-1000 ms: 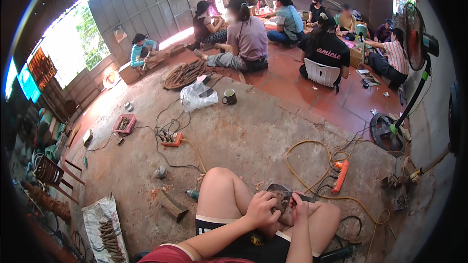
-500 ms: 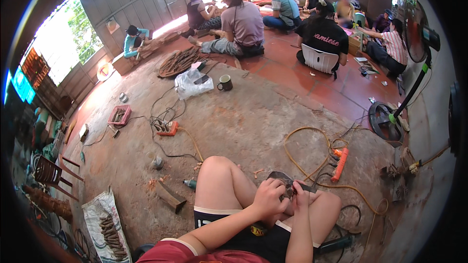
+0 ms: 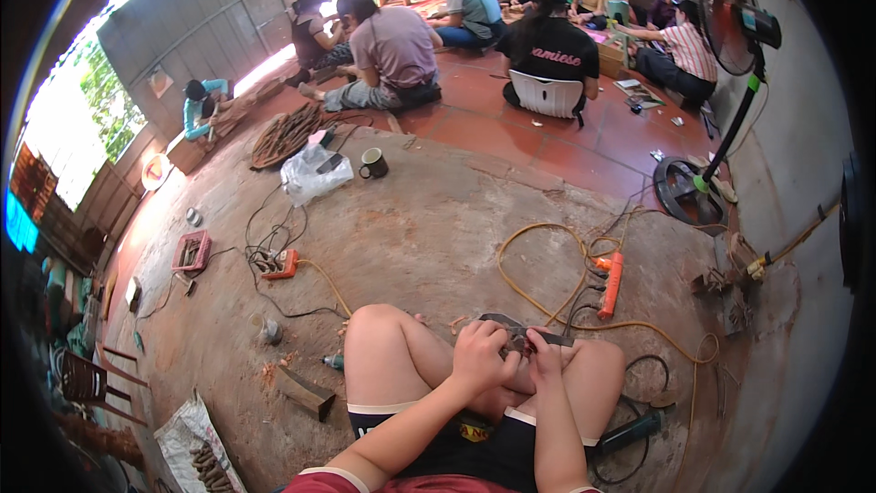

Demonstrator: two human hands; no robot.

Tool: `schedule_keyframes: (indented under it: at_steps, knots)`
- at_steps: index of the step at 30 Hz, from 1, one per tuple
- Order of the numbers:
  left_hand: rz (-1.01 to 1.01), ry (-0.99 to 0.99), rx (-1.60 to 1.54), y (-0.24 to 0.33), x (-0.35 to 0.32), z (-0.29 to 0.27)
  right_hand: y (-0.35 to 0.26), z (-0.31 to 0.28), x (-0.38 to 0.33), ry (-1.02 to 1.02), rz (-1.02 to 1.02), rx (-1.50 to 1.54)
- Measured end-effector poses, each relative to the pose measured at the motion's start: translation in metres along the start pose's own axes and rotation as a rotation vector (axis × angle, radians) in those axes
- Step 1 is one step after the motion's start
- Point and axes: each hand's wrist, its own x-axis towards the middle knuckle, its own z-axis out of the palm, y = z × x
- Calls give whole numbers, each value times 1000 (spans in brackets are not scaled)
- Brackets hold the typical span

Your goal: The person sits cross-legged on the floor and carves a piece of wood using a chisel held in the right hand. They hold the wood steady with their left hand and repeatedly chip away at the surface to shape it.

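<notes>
I sit with bent legs, both hands together between my knees. My left hand (image 3: 482,354) has curled fingers over a dark, flat piece (image 3: 502,320) whose kind I cannot make out. Close beside it, my right hand (image 3: 546,356) is closed in a pinch, thumb up. What lies between the fingers is small, dark and mostly hidden. By my right thigh a dark green power tool (image 3: 631,433) rests on the floor with its black cord. A wooden block (image 3: 307,393) lies to the left of my left knee, near wood shavings (image 3: 268,372).
An orange power strip (image 3: 611,285) with a yellow cord lies ahead right, another orange socket box (image 3: 281,265) ahead left. A mug (image 3: 373,163), a plastic bag (image 3: 315,176) and a pile of brown sticks (image 3: 286,136) sit farther off. Several people sit beyond; a fan (image 3: 730,27) stands right.
My view has swung to the right, so the room has shifted left in the picture. Both hands stay together between my knees, with only small finger movement.
</notes>
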Motion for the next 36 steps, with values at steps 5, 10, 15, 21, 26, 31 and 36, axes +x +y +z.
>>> schedule_keyframes:
  at_steps: [5,10,15,21,26,31,36]
  knots:
    - [-32,-3,9,-4,7,4,-4,-3,0,9,-37,68]
    - [-31,2,21,-5,11,7,-2,-11,2,23,-60,37]
    - [-44,-26,38,-8,12,10,2,-9,3,58,-16,43]
    - [-38,2,9,-6,15,10,-2,-9,4,90,-31,-16]
    - [-45,6,18,-9,15,9,-2,-5,3,99,-26,-17]
    - [-43,27,14,-15,22,12,0,-8,6,115,-31,-32]
    - [-63,18,29,-17,30,13,0,-7,4,184,-45,-59]
